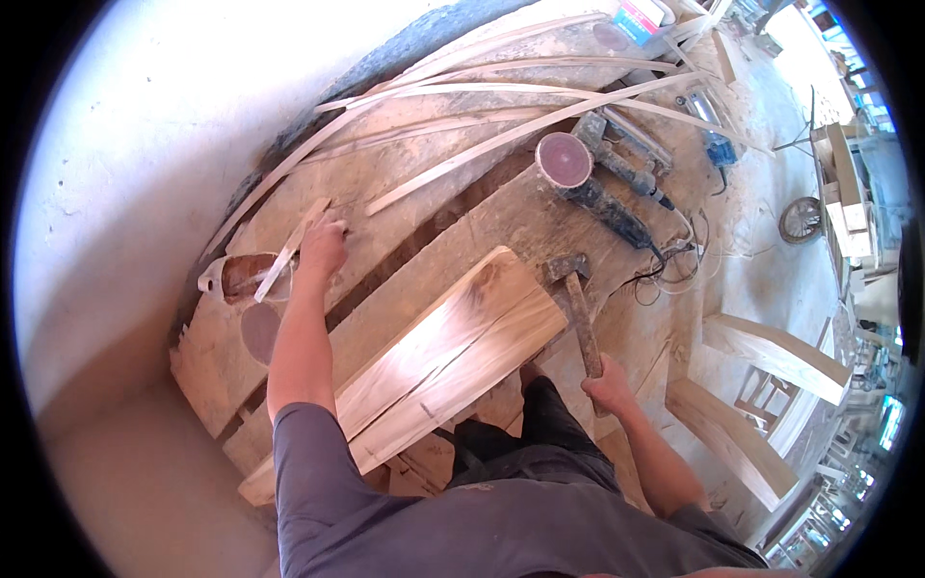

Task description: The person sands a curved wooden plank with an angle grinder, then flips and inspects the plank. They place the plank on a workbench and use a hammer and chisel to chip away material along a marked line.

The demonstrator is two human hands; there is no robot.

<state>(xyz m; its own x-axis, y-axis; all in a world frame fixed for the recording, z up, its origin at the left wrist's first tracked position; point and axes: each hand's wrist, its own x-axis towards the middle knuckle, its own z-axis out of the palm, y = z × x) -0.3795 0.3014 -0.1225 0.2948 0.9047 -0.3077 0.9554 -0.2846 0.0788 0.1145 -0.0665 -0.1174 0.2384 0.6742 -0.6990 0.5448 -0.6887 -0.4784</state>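
Note:
My left hand [325,249] is closed around a thin wooden stick [281,258], whose lower end rests over a cut-open white plastic container [214,279] with brown residue inside. My right hand [609,385] grips the wooden handle of a hammer [582,323]. Its dark metal head lies by the far right end of a thick wooden plank [453,342]. A long dark crack runs along the plank, which lies slantwise across the workbench [472,226] in front of me.
An angle grinder [617,217] with a round sanding disc lies beyond the plank, near another power tool [631,173]. Long thin wood strips [462,89] cross the back of the bench. A blue power tool [718,146] lies farther right. Wooden frame pieces [732,438] stand at the right.

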